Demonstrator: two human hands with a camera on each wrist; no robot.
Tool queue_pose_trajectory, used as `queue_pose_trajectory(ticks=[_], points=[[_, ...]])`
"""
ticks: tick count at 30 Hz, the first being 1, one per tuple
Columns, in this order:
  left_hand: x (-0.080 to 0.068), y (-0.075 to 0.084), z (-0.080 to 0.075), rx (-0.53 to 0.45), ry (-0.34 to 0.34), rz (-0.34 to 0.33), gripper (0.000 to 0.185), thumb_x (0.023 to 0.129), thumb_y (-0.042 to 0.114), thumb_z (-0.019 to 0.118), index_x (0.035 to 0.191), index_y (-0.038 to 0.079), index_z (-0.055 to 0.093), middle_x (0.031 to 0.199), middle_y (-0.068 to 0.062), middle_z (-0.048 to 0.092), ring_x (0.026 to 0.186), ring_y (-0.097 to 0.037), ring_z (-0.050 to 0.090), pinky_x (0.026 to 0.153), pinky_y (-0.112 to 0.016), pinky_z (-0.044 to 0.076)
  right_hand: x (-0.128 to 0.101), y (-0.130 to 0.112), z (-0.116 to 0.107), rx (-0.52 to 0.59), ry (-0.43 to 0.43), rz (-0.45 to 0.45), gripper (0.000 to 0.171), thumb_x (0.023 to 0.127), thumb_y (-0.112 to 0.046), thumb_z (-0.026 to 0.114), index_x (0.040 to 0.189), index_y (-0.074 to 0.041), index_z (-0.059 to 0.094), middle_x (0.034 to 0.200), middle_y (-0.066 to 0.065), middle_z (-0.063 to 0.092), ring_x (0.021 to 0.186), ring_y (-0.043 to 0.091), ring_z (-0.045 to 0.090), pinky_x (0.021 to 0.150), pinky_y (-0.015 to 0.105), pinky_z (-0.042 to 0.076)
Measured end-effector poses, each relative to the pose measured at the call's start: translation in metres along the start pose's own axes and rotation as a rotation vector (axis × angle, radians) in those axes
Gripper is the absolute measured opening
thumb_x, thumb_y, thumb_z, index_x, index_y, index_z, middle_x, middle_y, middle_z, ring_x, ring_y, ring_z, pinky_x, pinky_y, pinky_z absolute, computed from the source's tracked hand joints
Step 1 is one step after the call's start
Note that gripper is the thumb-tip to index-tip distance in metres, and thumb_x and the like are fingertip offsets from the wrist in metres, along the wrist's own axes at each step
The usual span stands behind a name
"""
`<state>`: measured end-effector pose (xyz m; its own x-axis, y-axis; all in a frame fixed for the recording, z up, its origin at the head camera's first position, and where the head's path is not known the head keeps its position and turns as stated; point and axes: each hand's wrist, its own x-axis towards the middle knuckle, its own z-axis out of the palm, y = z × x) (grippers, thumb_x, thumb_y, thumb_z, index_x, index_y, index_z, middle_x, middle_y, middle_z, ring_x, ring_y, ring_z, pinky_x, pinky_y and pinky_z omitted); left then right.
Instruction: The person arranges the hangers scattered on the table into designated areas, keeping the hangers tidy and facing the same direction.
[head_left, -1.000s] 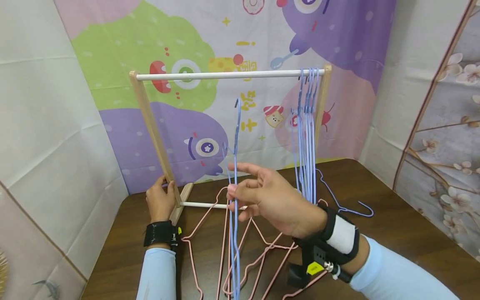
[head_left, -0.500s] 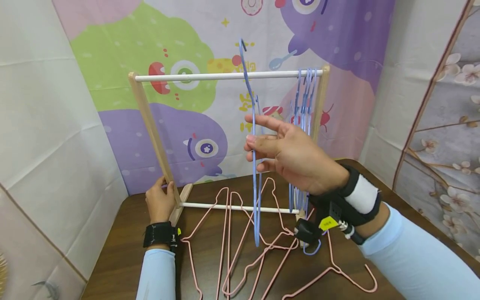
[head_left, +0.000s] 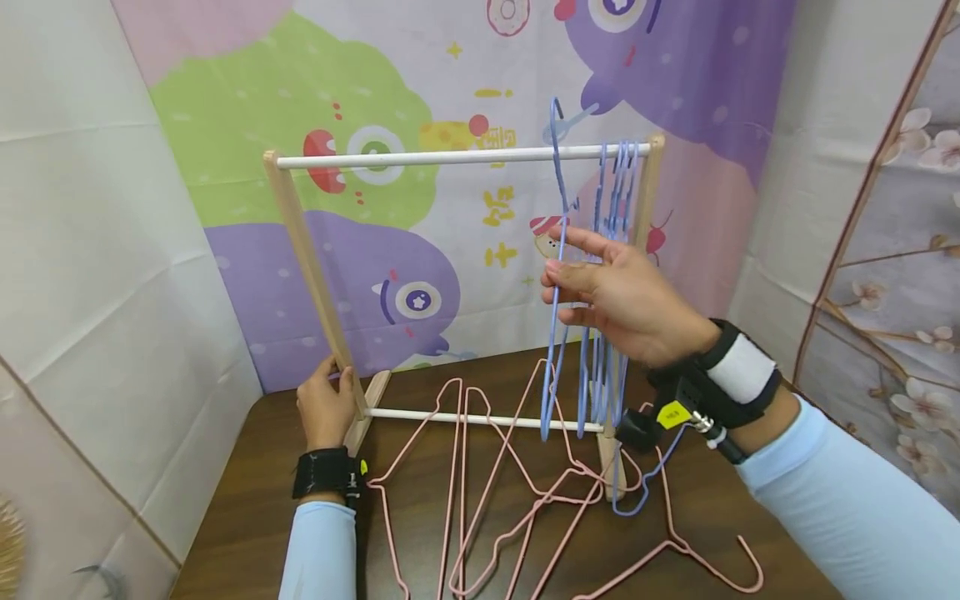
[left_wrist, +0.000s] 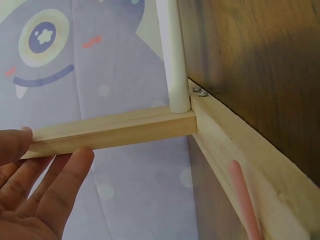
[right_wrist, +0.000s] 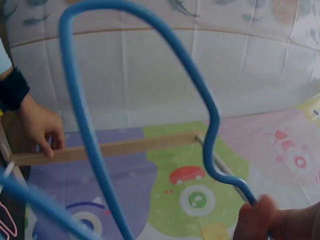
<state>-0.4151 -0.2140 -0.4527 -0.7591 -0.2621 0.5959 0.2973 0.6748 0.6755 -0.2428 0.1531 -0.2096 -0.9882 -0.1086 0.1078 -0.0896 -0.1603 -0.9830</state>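
Observation:
My right hand pinches a blue wire hanger and holds it upright. Its hook reaches above the white top rail of a wooden rack, just left of several blue hangers hung at the rail's right end. The right wrist view shows the hook close up, with a fingertip on the wire. My left hand grips the rack's left post near its base. In the left wrist view, its fingers lie against the post.
Several pink hangers lie tangled on the brown table around the rack's lower rod. One blue hanger lies by the right foot. Cartoon backdrop behind, white walls left and right.
My right hand has carried the blue hanger up off the table and to the right; its hook now stands above the top rail beside the hung hangers. The left hand stays on the post.

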Motion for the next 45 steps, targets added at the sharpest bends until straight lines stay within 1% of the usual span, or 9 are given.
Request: queue_pose_trajectory(ticks=[6, 10, 16, 21, 25, 28, 32, 38, 45], points=[[0.0, 0.002, 0.001, -0.002, 0.002, 0.007, 0.03, 0.099, 0.013, 0.069, 0.126, 0.001, 0.069, 0.114, -0.021, 0.073, 0.1, -0.045, 0.07, 0.09, -0.061, 0.051, 0.0, 0.002, -0.013, -0.016, 0.062, 0.015, 0.069, 0.103, -0.008, 0.06, 0.162, -0.006, 0.022, 0.088, -0.002, 0.072, 0.077, 0.007, 0.068, 0.056, 0.018, 0.045], [0.0, 0.002, 0.002, 0.005, 0.003, 0.013, 0.031, 0.098, 0.013, 0.069, 0.126, 0.0, 0.069, 0.114, -0.021, 0.073, 0.103, -0.046, 0.069, 0.091, -0.062, 0.05, 0.0, 0.006, -0.019, -0.01, 0.07, 0.033, 0.07, 0.103, -0.01, 0.061, 0.161, -0.004, 0.023, 0.088, -0.002, 0.072, 0.078, 0.008, 0.069, 0.056, 0.018, 0.046], [-0.001, 0.0, 0.002, 0.011, 0.008, 0.014, 0.031, 0.098, 0.012, 0.069, 0.126, -0.001, 0.069, 0.113, -0.021, 0.073, 0.1, -0.045, 0.07, 0.09, -0.061, 0.051, -0.001, 0.011, -0.021, 0.027, 0.048, 0.031, 0.039, 0.102, -0.009, 0.062, 0.138, 0.0, 0.048, 0.087, 0.001, 0.073, 0.079, 0.01, 0.071, 0.065, 0.019, 0.054], [-0.001, 0.001, 0.0, 0.012, 0.0, -0.006, 0.032, 0.099, 0.013, 0.068, 0.128, 0.0, 0.068, 0.115, -0.02, 0.073, 0.099, -0.045, 0.071, 0.089, -0.061, 0.052, -0.001, 0.014, -0.02, 0.074, 0.035, 0.023, 0.022, 0.102, -0.005, 0.061, 0.121, 0.0, 0.051, 0.087, 0.006, 0.075, 0.08, 0.013, 0.074, 0.072, 0.02, 0.058], [-0.002, 0.001, 0.0, 0.011, -0.007, -0.016, 0.032, 0.099, 0.013, 0.068, 0.128, 0.001, 0.068, 0.116, -0.02, 0.073, 0.1, -0.044, 0.071, 0.09, -0.06, 0.052, -0.003, 0.017, -0.021, 0.012, 0.035, -0.014, 0.02, 0.103, -0.005, 0.06, 0.118, 0.005, 0.052, 0.088, 0.008, 0.075, 0.081, 0.015, 0.074, 0.074, 0.022, 0.059], [-0.002, 0.001, 0.001, 0.008, -0.008, -0.017, 0.031, 0.099, 0.013, 0.068, 0.128, 0.001, 0.069, 0.116, -0.02, 0.073, 0.103, -0.045, 0.07, 0.092, -0.061, 0.051, -0.007, 0.019, -0.022, -0.098, 0.058, -0.065, 0.033, 0.103, -0.007, 0.061, 0.128, 0.01, 0.049, 0.087, 0.008, 0.073, 0.078, 0.015, 0.073, 0.074, 0.025, 0.06], [-0.001, 0.001, 0.002, 0.005, -0.007, -0.011, 0.031, 0.098, 0.012, 0.068, 0.128, 0.001, 0.069, 0.115, -0.02, 0.073, 0.105, -0.045, 0.069, 0.094, -0.061, 0.05, -0.012, 0.02, -0.024, -0.233, 0.129, -0.112, 0.045, 0.102, -0.013, 0.063, 0.136, 0.009, 0.044, 0.084, 0.006, 0.07, 0.069, 0.014, 0.07, 0.068, 0.029, 0.061], [-0.001, 0.002, 0.002, -0.001, -0.004, -0.003, 0.03, 0.099, 0.012, 0.068, 0.127, 0.0, 0.069, 0.114, -0.02, 0.074, 0.097, -0.043, 0.072, 0.091, -0.059, 0.052, -0.015, 0.016, -0.036, -0.317, 0.327, -0.249, 0.024, 0.102, -0.021, 0.065, 0.109, 0.001, 0.061, 0.072, -0.001, 0.065, 0.054, 0.007, 0.061, 0.043, 0.022, 0.048], [-0.002, 0.004, 0.001, -0.008, 0.001, -0.002, 0.03, 0.098, 0.011, 0.068, 0.127, 0.0, 0.069, 0.113, -0.021, 0.074, 0.095, -0.043, 0.072, 0.089, -0.06, 0.052, -0.006, 0.019, -0.068, -0.262, 0.575, -0.348, 0.015, 0.099, -0.021, 0.068, 0.097, -0.006, 0.068, 0.064, -0.005, 0.062, 0.045, 0.005, 0.054, 0.036, 0.019, 0.037]])
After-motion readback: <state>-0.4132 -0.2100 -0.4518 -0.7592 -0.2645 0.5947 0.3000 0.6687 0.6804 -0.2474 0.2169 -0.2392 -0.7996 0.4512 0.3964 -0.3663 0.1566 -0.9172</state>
